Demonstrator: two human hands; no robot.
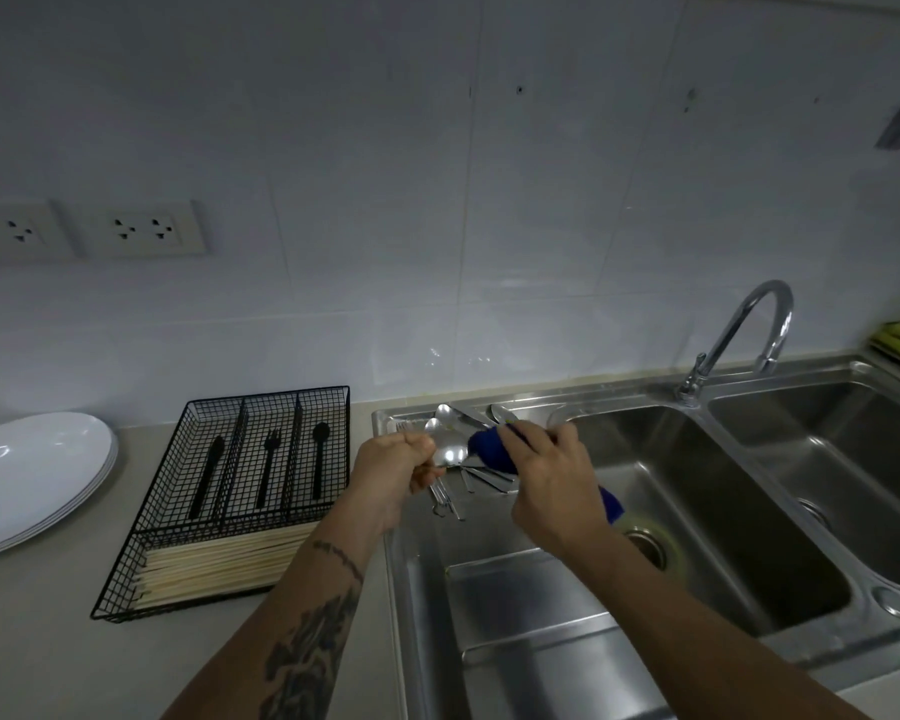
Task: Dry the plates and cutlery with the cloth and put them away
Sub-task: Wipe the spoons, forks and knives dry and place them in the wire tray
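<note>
I have a spoon (450, 452) held up over the sink's draining board, and I judge it light, stiff and slick — polished steel that may be wet, so it could twist or slide if taken by the bowl. The handle is the place to hold it, and that is where my left hand (393, 462) has it, fingers curled round the stem low down, the bowl standing clear above them. My right hand (546, 478) grips the blue cloth (489, 452), fingers bunched round it, the wad touching the bowl's right edge. The cloth looks soft and should mould round the bowl easily.

The spoon is bright, mirror-like, its bowl catching a glare. Behind it more cutlery (468, 423) lies in a loose heap on the draining board — spoons and at least one fork, I think. On the desk to the left stand a black wire tray (188, 517) and a stack of white plates (37, 475).
</note>
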